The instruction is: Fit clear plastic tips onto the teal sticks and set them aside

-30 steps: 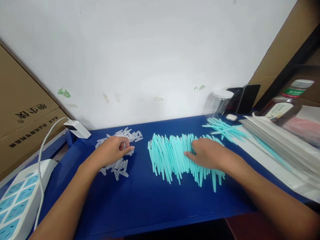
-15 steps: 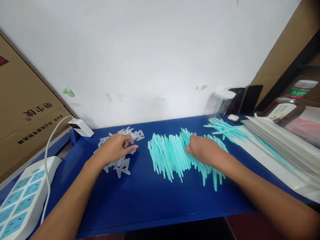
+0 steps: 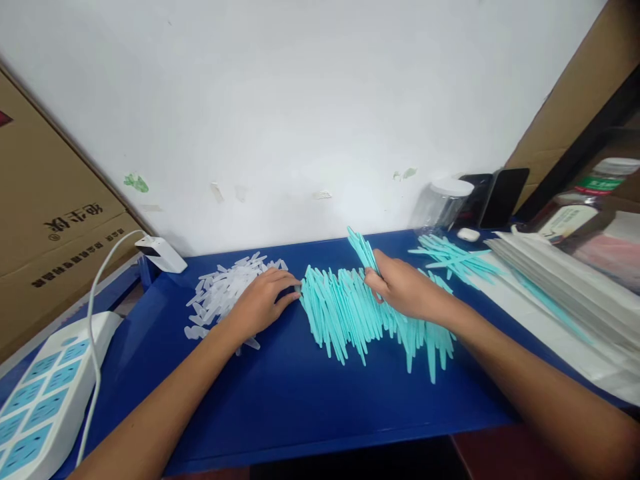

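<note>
A wide pile of thin teal plastic sticks (image 3: 345, 307) lies across the middle of the blue table (image 3: 300, 400). My right hand (image 3: 405, 287) is closed on a small bunch of teal sticks (image 3: 363, 250), which fan up and back from its fingers. My left hand (image 3: 263, 300) rests flat between the teal pile and a heap of clear plastic caps (image 3: 220, 293), fingertips touching the pile's left edge; I cannot tell whether a cap lies under it. A smaller group of teal sticks (image 3: 445, 257) lies at the back right.
A white power strip (image 3: 35, 393) with its cable and a white charger (image 3: 160, 253) sit at the left. Cardboard boxes (image 3: 45, 220) stand behind them. At the right are stacked white paper sleeves (image 3: 560, 280), a clear jar (image 3: 443, 203), a phone (image 3: 503, 197) and bottles (image 3: 585, 207).
My right hand has closed on a bunch of teal sticks and lifted their ends off the pile. My left hand has slid right from the clear caps to the pile's edge.
</note>
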Demonstrator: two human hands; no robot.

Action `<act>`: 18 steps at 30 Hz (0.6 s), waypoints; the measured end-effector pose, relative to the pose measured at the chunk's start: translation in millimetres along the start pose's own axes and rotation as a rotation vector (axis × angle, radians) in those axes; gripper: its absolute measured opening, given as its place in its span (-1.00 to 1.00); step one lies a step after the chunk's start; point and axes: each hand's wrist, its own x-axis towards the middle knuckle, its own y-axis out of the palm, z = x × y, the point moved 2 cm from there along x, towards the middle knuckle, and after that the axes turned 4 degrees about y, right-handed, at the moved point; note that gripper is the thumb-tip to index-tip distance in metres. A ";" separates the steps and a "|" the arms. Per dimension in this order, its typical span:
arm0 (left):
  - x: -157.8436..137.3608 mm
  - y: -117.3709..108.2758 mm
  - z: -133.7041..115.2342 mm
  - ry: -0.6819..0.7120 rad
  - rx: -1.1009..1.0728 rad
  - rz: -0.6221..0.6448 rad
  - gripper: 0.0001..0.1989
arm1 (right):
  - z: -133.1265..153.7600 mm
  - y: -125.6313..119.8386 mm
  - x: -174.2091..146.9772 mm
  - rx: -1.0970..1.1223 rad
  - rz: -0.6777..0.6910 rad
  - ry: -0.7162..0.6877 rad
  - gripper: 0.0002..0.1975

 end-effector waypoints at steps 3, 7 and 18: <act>0.1 -0.3 1.6 0.048 0.047 0.005 -0.79 | -0.2 1.5 1.3 -0.009 -0.016 0.008 -0.78; 2.1 3.4 0.6 0.051 0.055 -0.007 -0.82 | 1.6 5.5 1.3 0.156 0.061 -0.117 -0.80; 1.0 1.3 1.2 -0.337 -0.427 -0.319 -0.77 | 10.2 8.8 2.6 0.683 0.224 -0.208 -0.65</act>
